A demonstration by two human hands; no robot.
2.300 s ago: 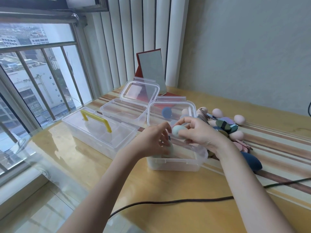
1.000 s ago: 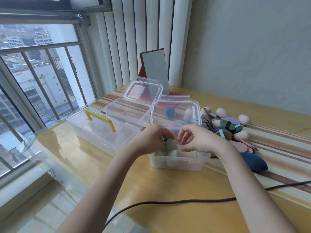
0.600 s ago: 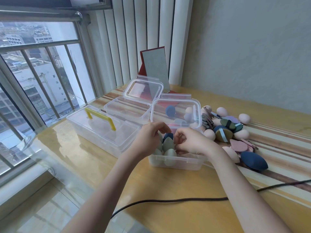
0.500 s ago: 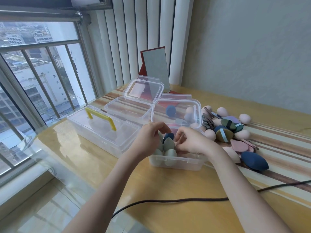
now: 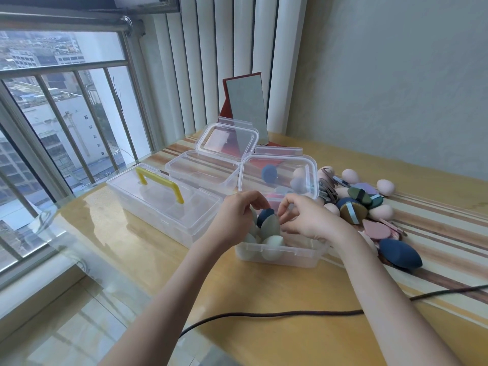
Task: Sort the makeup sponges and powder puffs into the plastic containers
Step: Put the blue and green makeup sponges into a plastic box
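Two hands work over the near box (image 5: 280,253), which stands open at the tabletop (image 5: 264,291) centre with its lid (image 5: 277,175) raised at 12 o'clock. My left hand (image 5: 237,215) sits at the box's 9 o'clock corner, fingers curled around the upright sponges (image 5: 266,225) packed there; contact looks like a light steadying hold, though the fingertips are hidden behind the sponges. My right hand (image 5: 309,220) hovers at the box's middle, thumb and forefinger close together; I cannot tell whether they pinch anything.

The sponges in the box stand on end, long axes near vertical, filling only the 9 o'clock part. A dark blue one (image 5: 265,213) stands tallest, just left of my right fingertips.

The loose pile (image 5: 361,204) lies at 3 o'clock of the box, beside my right wrist. The right hand is the nearer one. A large blue sponge (image 5: 398,253) lies closest, its long axis running roughly 10 to 4 o'clock.

Judgement: the next pick falls to the right hand, reaching toward 3 o'clock, while the left keeps the row from toppling. Two other boxes, one open (image 5: 200,173) and one with a yellow handle (image 5: 158,180), hold nothing that shows.
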